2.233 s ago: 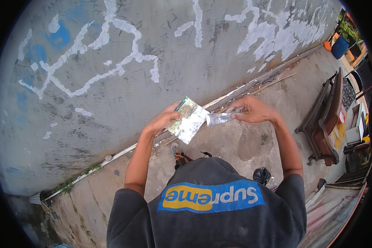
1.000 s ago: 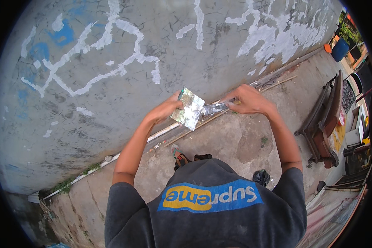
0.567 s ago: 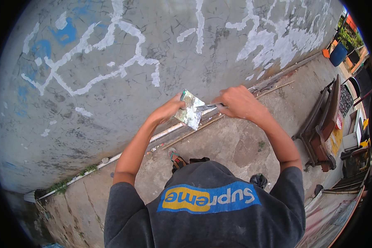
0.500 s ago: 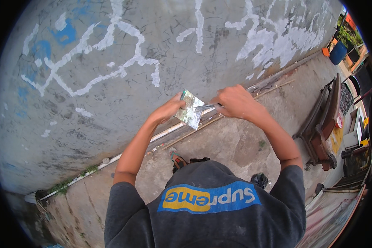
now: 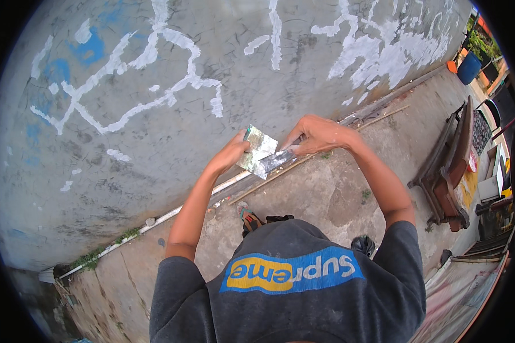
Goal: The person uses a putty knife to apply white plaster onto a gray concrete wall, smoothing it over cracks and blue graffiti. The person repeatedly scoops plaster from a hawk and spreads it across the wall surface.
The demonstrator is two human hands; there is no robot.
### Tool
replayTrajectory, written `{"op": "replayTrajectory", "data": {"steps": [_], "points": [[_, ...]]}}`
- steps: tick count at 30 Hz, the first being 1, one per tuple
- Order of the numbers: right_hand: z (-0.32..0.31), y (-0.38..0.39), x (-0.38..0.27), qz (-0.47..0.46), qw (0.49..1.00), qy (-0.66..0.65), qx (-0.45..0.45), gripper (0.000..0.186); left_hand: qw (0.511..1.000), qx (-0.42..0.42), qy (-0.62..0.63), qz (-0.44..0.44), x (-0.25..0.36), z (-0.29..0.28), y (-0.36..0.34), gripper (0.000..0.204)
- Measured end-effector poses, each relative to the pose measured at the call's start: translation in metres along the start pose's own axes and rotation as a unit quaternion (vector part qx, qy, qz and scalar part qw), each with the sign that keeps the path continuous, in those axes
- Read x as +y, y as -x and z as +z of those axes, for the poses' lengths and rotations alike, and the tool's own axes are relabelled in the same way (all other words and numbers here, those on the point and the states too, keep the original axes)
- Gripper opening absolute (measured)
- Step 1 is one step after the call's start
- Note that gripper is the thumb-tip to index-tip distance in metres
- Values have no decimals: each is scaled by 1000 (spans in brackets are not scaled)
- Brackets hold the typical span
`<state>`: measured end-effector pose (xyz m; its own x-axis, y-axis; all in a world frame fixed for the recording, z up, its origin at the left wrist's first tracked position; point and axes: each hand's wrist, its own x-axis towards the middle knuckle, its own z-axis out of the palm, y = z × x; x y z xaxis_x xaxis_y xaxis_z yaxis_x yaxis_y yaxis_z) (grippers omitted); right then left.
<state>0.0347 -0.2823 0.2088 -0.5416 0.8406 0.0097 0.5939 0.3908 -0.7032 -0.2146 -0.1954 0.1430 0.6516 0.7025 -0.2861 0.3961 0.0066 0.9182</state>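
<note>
My left hand point(image 5: 230, 153) grips a square, silvery flat plate point(image 5: 260, 140) by its left edge, thumb on top. White paste is smeared over parts of the plate. In my right hand point(image 5: 321, 136) is a putty knife point(image 5: 277, 160), its broad grey blade lying at the plate's right edge. My right fingers are closed round its handle, which they mostly hide. Both hands are held out in front of the grey wall point(image 5: 252, 94), which carries streaks of white filler point(image 5: 377, 57) and blue paint marks.
A white pipe point(image 5: 171, 216) and a thin stick point(image 5: 303, 160) lie along the wall's foot on the concrete floor point(image 5: 326, 200). At the right stands a dark wooden bench point(image 5: 449, 177). A blue barrel point(image 5: 468, 68) is farther off. A black bag point(image 5: 363, 246) sits by my right side.
The putty knife has turned so its flat blade shows, and has shifted to the plate's lower right edge. My right wrist has rotated; the plate has tilted slightly and moved a little left.
</note>
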Motion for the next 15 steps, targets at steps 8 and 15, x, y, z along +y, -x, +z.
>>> {"op": "replayTrajectory", "data": {"steps": [8,15], "points": [[34,61,72,121,897,-402,143,21,971,77,224,-6,-60,-1,31,67],[219,89,141,209,667,-624,349,19,871,97,479,-49,-120,59,67,64]]}}
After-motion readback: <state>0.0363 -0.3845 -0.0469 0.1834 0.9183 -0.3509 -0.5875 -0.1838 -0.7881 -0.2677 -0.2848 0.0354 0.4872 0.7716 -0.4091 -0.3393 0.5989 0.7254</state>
